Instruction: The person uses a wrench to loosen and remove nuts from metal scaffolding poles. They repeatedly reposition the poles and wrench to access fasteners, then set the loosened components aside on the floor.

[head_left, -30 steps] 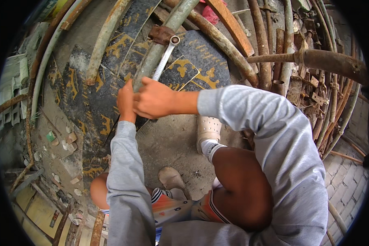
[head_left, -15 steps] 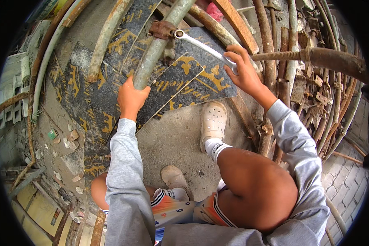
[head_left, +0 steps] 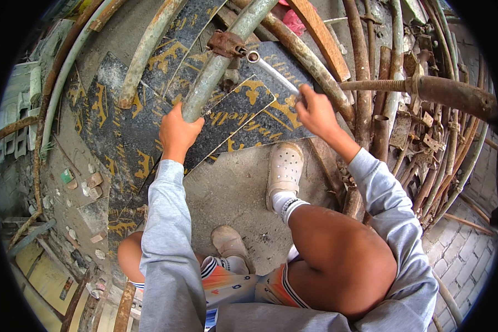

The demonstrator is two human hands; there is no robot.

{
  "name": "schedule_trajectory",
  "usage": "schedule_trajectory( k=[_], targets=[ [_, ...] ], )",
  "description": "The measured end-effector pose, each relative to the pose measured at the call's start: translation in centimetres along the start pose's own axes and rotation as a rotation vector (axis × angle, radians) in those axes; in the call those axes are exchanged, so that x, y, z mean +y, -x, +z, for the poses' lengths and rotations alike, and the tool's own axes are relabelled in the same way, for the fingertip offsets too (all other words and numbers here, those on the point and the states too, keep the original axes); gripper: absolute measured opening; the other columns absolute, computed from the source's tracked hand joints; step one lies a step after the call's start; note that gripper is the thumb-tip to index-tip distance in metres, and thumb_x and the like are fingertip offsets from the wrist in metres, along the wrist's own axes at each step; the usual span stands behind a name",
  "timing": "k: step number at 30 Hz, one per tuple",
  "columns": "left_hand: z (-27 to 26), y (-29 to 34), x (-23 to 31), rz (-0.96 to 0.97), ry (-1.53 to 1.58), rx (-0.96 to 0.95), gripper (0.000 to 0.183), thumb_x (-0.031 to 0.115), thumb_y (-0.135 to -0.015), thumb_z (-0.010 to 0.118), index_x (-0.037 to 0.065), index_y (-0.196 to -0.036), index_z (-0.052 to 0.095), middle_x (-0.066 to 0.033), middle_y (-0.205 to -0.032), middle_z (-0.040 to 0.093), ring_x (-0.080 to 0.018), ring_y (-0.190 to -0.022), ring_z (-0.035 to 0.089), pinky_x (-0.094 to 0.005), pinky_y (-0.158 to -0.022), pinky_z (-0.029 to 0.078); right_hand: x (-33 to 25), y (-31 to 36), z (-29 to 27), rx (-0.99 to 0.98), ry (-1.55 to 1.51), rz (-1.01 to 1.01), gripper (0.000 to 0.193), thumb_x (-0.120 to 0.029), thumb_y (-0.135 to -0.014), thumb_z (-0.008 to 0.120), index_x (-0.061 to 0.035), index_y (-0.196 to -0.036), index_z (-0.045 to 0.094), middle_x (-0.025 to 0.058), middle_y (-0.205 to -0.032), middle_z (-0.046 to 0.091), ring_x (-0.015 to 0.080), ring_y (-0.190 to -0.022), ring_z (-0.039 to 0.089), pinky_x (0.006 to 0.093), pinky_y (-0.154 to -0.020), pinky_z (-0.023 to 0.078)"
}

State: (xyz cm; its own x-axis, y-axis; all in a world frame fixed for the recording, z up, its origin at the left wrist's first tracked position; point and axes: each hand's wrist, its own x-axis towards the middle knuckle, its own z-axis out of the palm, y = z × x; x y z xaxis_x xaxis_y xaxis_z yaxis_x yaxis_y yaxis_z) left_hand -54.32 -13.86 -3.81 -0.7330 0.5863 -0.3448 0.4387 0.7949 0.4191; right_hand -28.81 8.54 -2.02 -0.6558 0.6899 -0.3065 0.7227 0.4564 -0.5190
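My left hand point(head_left: 178, 131) is wrapped round the near end of a grey galvanized pipe point(head_left: 218, 67), which slants up and away to the right. A rusty clamp point(head_left: 226, 44) sits around that pipe farther up, with a bolt at its right side. In my right hand point(head_left: 317, 112) is a silver wrench point(head_left: 275, 73), its handle end closed in my fingers. The wrench's ring end lies just right of the clamp's bolt and looks apart from it.
Black sheets point(head_left: 166, 77) with gold print lie on the concrete under the pipe. To the right are a wooden plank point(head_left: 322, 39), a threaded rod point(head_left: 379, 86) and heaped rusty pipes and clamps point(head_left: 426, 133). Curved pipes point(head_left: 55, 83) stand at the left. My light clogs point(head_left: 285, 169) rest on the ground.
The wrench's ring end has come away from the clamp's bolt, slightly right and down. My right hand has moved down and its fingers have closed around the handle. My left hand keeps its hold.
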Motion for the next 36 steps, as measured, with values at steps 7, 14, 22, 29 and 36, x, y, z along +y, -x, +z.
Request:
schedule_trajectory(
  k=[7,14,22,29,36],
  targets=[
    [0.3,-0.1,-1.1,-0.004,0.050,-0.001,0.069,0.031,-0.071,0.079,-0.001,-0.130,0.064,-0.0244,-0.107,0.073,-0.0390,-0.098,0.072,-0.0471,-0.086,0.057,-0.4,-0.8,-1.2,0.194,0.119,-0.195,0.022,-0.022,-0.090,0.064,-0.0099,-0.108,0.060,0.0178,-0.067,0.067,0.0415,-0.064,0.067,0.0505,-0.060,0.054],
    [0.5,0.5,0.4,0.013,-0.001,-0.038,0.072,0.034,-0.071,0.078,0.000,-0.132,0.063,-0.0244,-0.109,0.073,-0.0390,-0.100,0.072,-0.0457,-0.089,0.057,3.8,0.6,6.4,0.216,0.105,-0.083,0.013,-0.018,-0.092,0.062,-0.0097,-0.102,0.061,0.0239,-0.072,0.066,0.0458,-0.068,0.067,0.0554,-0.064,0.054],
    [0.9,-0.5,-0.1,0.018,-0.021,-0.006,0.077,0.036,-0.070,0.081,-0.002,-0.134,0.061,-0.0280,-0.115,0.070,-0.0409,-0.105,0.070,-0.0464,-0.092,0.055,-2.2,4.8,2.7,0.298,-0.497,-0.073,0.024,-0.020,-0.106,0.052,-0.0022,-0.097,0.064,0.0137,-0.066,0.055,0.0185,-0.061,0.057,0.0370,-0.057,0.045],
    [1.6,0.2,-0.5,0.029,-0.001,-0.062,0.072,0.034,-0.069,0.081,0.000,-0.130,0.064,-0.0249,-0.108,0.073,-0.0390,-0.099,0.071,-0.0451,-0.088,0.057,-4.5,4.3,1.9,0.424,-0.815,-0.139,0.035,-0.031,-0.112,0.040,-0.0039,-0.092,0.053,0.0008,-0.063,0.047,0.0108,-0.056,0.044,0.0301,-0.053,0.038],
    [-2.4,0.2,-1.4,0.195,0.290,-0.074,0.044,0.023,-0.070,0.078,0.001,-0.107,0.071,-0.0154,-0.090,0.075,-0.0256,-0.078,0.073,-0.0382,-0.072,0.055,-0.8,3.2,13.6,-0.027,-0.709,0.212,0.050,-0.035,-0.110,0.038,-0.0011,-0.077,0.054,0.0106,-0.064,0.055,0.0201,-0.060,0.054,0.0408,-0.059,0.043]
  ],
)
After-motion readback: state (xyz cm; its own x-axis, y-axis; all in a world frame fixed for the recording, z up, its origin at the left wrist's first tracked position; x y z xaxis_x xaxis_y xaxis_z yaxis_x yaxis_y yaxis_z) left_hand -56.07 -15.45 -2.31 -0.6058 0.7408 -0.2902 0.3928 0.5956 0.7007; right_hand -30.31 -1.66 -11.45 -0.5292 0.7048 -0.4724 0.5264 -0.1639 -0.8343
